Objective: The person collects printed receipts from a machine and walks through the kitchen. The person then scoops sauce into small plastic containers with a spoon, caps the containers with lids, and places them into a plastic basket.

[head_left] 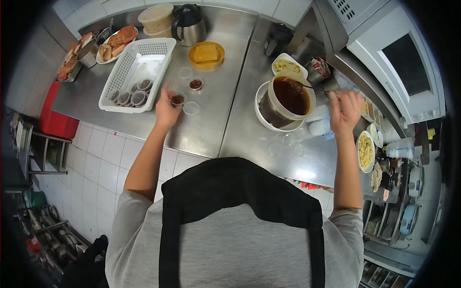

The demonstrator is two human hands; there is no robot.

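My left hand (167,109) is on the steel counter with its fingers round a small clear cup of dark red sauce (177,99). A second filled sauce cup (195,85) stands just beyond, and clear round lids (191,108) lie beside the cups. In my right hand (345,113) is the thin handle of a spoon (319,89), whose head dips into the brown-red sauce. That sauce fills a tall plastic tub (273,106), which stands inside a white bowl (259,115). Left of my left hand, a white perforated basket (162,62) holds several lidded cups.
At the back are a yellow dish (220,56), a steel thermos jug (192,31) and stacked tubs (156,19). Bowls of yellow food (366,151) stand to the right, below a white microwave (398,62). More clear cups or lids (275,149) lie near the front edge.
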